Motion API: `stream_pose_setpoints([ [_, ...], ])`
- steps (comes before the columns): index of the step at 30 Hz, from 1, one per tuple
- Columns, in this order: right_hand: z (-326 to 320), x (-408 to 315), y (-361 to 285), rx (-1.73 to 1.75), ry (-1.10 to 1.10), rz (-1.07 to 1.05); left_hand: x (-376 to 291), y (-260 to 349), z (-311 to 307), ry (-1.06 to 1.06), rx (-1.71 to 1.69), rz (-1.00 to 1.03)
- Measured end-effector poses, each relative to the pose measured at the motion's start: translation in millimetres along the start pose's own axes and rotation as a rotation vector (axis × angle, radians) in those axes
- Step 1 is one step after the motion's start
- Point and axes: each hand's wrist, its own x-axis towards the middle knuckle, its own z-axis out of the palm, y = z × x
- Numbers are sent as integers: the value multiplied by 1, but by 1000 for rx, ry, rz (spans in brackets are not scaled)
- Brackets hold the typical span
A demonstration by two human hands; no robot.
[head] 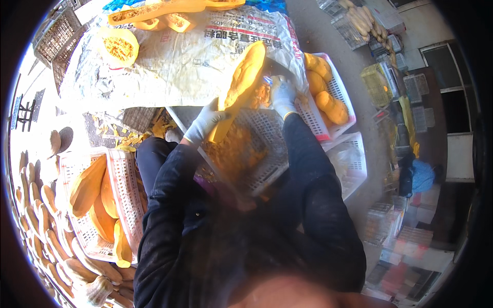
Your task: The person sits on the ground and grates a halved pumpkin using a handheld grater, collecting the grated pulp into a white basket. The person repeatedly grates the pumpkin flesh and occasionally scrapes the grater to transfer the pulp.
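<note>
My left hand (pixel 206 121), in a pale glove, grips the lower end of a long halved squash (pixel 242 79), its hollowed cut face showing. My gloved right hand (pixel 283 94) is right of the squash, its fingers curled around something small that is mostly hidden; a bit of blue and silver shows at the fingertips. Orange squash pulp (pixel 262 96) lies between the squash and my right hand. Below, a white plastic crate (pixel 269 154) holds pulp and seeds. More cut squash with seeds, one a wide piece (pixel 119 48), rest on a printed woven sack (pixel 173 77).
A crate of peeled squash (pixel 125 184) stands at my left, above many whole squashes (pixel 54 238) on the ground. At the right are a crate of peeled pieces (pixel 348 104) and another white crate (pixel 360 165). A person in blue (pixel 421 175) is farther right.
</note>
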Motion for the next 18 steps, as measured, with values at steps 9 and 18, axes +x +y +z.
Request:
stream_pose_setpoints([
  [9, -30, -98, -41, 373, 0, -348, -23, 35, 17, 38, -64, -6],
  [18, -50, -154, -24, 621, -43, -283, -22, 31, 16, 28, -71, -3],
])
